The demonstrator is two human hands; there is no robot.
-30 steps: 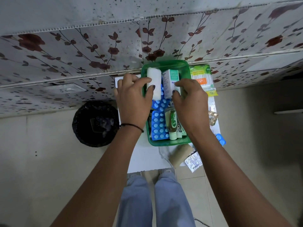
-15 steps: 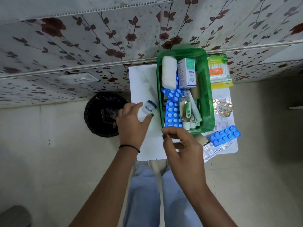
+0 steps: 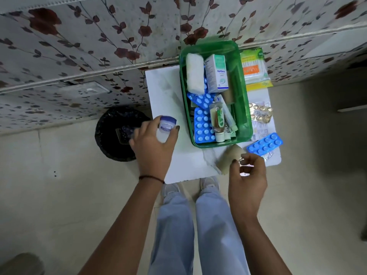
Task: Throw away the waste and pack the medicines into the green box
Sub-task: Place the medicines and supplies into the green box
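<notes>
Green translucent plastic, the rectangular box (image 3: 241, 100) sits on a small white table (image 3: 166, 92) pushed against a wall papered with dark red flowers. Inside it lie a white roll of gauze (image 3: 194, 73), a white and teal carton (image 3: 216, 73), blue blister strips (image 3: 203, 126) and a few tubes and small bottles packed along the middle. The left hand (image 3: 154, 144) is closed around a small white jar with a blue screw cap (image 3: 166, 127), holding it over the table's left edge, between the box and a round bin lined with a black bag (image 3: 111, 135) that stands on the floor beside the table. The right hand (image 3: 247, 175) is near the table's front edge with its fingertips pinched on something small and shiny; what it is cannot be made out. Just beside that hand a beige cardboard roll (image 3: 230, 155) rests on the table, and a loose blue blister strip (image 3: 265, 144) lies at the front right corner. Beyond it, a gold foil blister pack (image 3: 260, 114) sits on a printed leaflet, and a green and yellow packet of cotton buds (image 3: 254, 66) lies at the back, right of the box.
</notes>
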